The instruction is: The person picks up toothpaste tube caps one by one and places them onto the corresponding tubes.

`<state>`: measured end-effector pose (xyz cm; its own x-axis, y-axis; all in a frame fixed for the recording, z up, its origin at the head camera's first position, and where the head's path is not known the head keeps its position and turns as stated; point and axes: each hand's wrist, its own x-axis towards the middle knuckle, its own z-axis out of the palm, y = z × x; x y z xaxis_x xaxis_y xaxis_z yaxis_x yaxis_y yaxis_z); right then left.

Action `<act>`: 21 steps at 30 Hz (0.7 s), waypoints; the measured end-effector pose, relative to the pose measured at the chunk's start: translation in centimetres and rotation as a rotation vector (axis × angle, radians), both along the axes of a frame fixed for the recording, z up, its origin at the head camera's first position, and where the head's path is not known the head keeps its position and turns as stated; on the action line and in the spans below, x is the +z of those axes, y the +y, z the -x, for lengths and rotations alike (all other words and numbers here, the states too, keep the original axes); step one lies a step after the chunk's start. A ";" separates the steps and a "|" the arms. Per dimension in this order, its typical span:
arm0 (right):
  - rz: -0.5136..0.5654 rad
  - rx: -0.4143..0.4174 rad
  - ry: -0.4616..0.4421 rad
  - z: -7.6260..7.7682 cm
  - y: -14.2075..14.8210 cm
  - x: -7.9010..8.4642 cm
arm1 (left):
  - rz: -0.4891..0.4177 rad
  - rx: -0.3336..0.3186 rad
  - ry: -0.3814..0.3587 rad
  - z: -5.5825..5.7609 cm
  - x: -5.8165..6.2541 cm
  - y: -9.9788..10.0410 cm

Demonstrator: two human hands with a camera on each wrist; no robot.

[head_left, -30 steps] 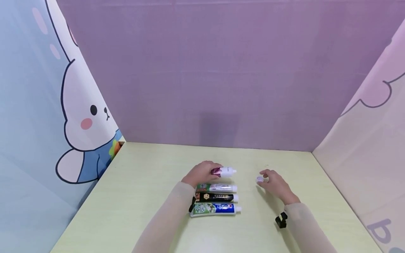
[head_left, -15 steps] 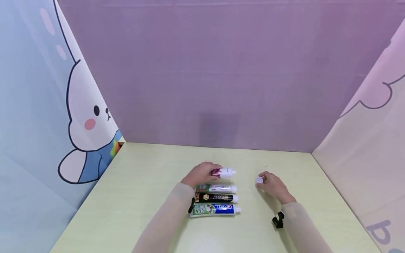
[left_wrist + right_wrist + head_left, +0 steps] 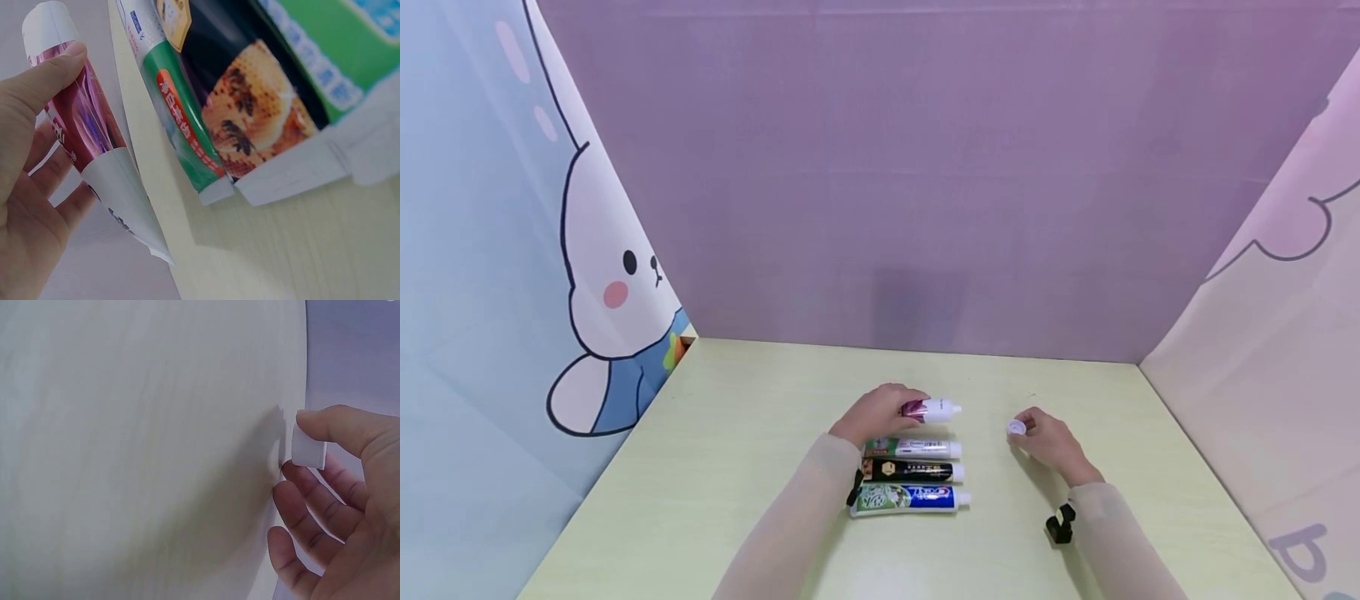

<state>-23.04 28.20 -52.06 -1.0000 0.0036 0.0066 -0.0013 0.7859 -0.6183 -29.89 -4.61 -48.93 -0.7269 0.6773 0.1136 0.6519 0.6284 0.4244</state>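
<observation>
My left hand (image 3: 880, 409) grips a white and purple toothpaste tube (image 3: 87, 112) between thumb and fingers. Its uncapped nozzle points right in the head view. To the right, apart from the tube, my right hand (image 3: 1054, 442) pinches a small white cap (image 3: 308, 448) between thumb and fingertips, its hollow side showing in the head view. Nearer than the held tube lie three more tubes in a row: a green and white toothpaste tube (image 3: 917, 448), a black toothpaste tube (image 3: 917, 471) and a green and blue toothpaste tube (image 3: 906, 497), all with caps to the right.
The pale wooden table (image 3: 722, 467) carries everything. A purple cloth (image 3: 880, 183) closes off the back edge. Printed cloths stand at both sides, with a rabbit picture (image 3: 617, 292) on the left one.
The right hand has shifted slightly left and turned the cap so its hollow side shows. The left hand and its tube have barely moved; the three lying tubes stay put.
</observation>
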 end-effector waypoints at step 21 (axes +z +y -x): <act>0.080 0.047 0.054 0.2 -1.2 0.7 | 0.012 -0.028 0.028 0.1 0.4 0.2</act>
<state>-23.20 27.01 -51.38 -0.9972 -0.0407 0.0621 -0.0721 0.7320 -0.6774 -30.01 -4.45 -48.51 -0.7042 0.6989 0.1255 0.6810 0.6147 0.3979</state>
